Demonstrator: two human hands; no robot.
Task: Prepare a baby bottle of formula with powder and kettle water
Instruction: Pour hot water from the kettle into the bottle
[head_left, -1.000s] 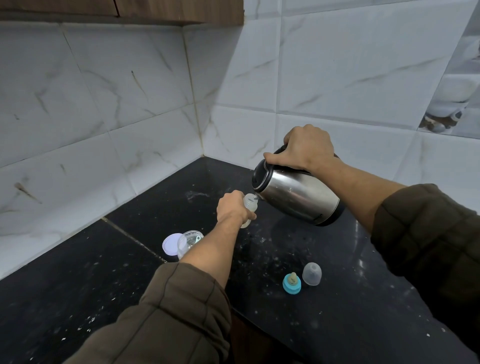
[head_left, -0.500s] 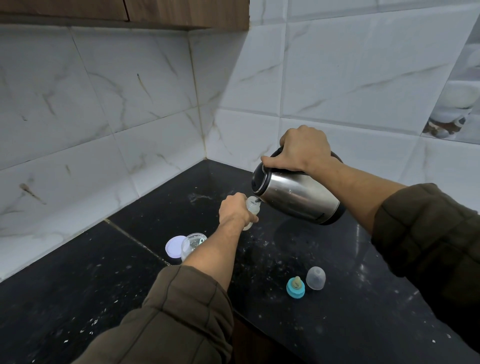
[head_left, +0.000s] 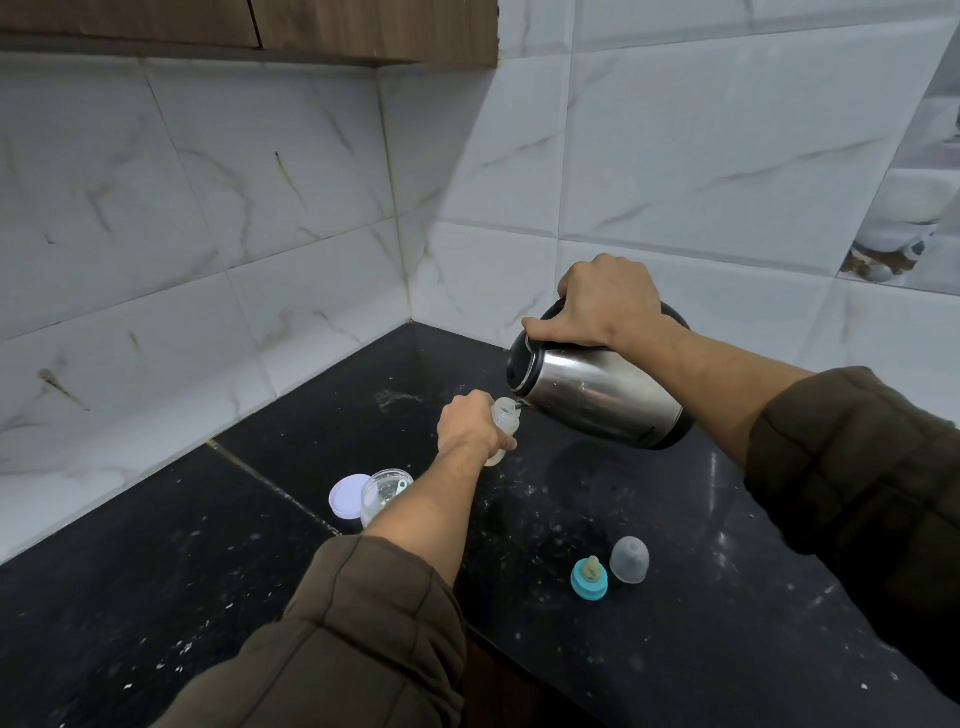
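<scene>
Your right hand (head_left: 605, 304) grips the tilted kettle (head_left: 597, 397), spout at the bottle (head_left: 503, 423) mouth; your left hand (head_left: 467, 426) is wrapped round the bottle on the counter (head_left: 701, 649)

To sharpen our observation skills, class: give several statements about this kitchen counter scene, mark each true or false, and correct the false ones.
1. The right hand holds the kettle tilted, with its spout at the bottle mouth. True.
2. The teal nipple ring is screwed onto the bottle. False: it stands on the counter beside the clear cap.
3. The left hand grips the bottle. True.
4. The lilac lid closes the powder jar. False: it lies beside the open jar.
</scene>
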